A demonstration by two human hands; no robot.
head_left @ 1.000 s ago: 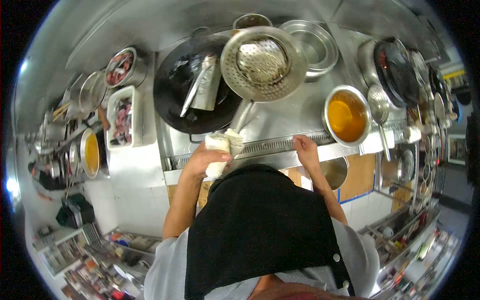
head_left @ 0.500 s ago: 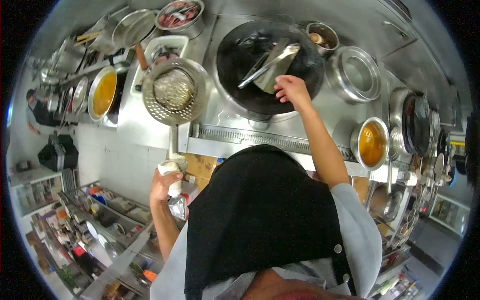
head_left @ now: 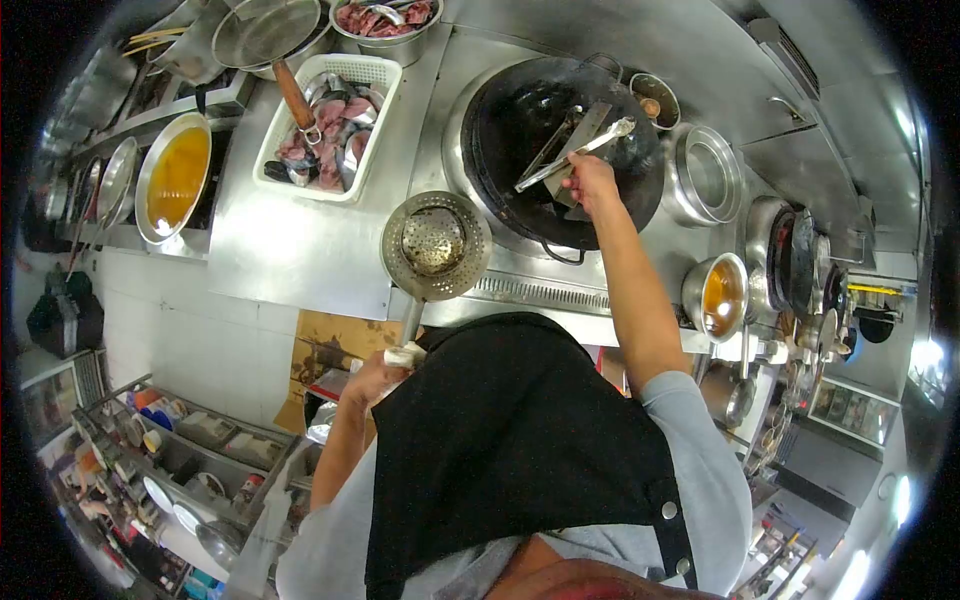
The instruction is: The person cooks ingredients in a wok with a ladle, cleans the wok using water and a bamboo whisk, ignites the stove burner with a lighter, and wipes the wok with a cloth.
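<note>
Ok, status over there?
Left grip closed around cloth-wrapped handle of strainer. Right grip at tongs over wok, hold unclear. Strainer left of wok. Possible obstruction: flat metal piece in wok.

A perforated strainer [head_left: 472, 245] is held low by the left hand [head_left: 376, 376], its grip wrapped in pale cloth [head_left: 403, 356]. A long metal utensil [head_left: 540, 176] and a flat metal blade [head_left: 588, 124] are held within the dark wok's [head_left: 495, 140] outline; the utensil is met by the right hand's [head_left: 592, 184] curled fingers, though a firm grasp cannot be confirmed. Fish pieces [head_left: 352, 130] are contained in a white basket [head_left: 318, 191], over which a wooden handle [head_left: 292, 95] is laid.
</note>
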